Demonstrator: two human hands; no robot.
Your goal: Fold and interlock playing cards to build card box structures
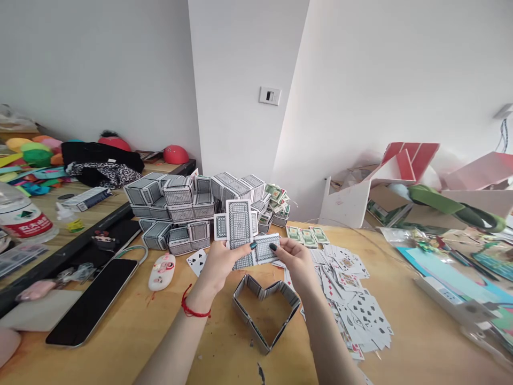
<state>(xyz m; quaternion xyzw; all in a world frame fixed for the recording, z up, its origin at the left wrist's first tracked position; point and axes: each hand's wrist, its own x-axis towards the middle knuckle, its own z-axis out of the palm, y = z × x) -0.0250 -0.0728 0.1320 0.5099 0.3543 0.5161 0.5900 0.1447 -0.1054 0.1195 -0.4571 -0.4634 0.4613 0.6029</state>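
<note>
My left hand [228, 259] pinches several playing cards [239, 222] with grey patterned backs, one upright across another lying sideways. My right hand [294, 256] grips the right end of the same group, with its thumb on a sideways card [266, 247]. Below my hands, a heart-shaped frame [249, 321] built from folded cards lies on the table. Behind them stand stacked blocks [182, 192] made of the same cards. Loose face-up cards [355, 305] spread beside my right forearm, and a five of spades [196, 261] lies near my left wrist.
At left are a phone [94, 302], a white mouse [162, 272], a small glue bottle [70, 218] and a large labelled bottle [26, 216]. Green-backed card stacks [306, 236] sit behind my right hand. A power strip [457, 307] and boxes [404, 184] occupy the right side.
</note>
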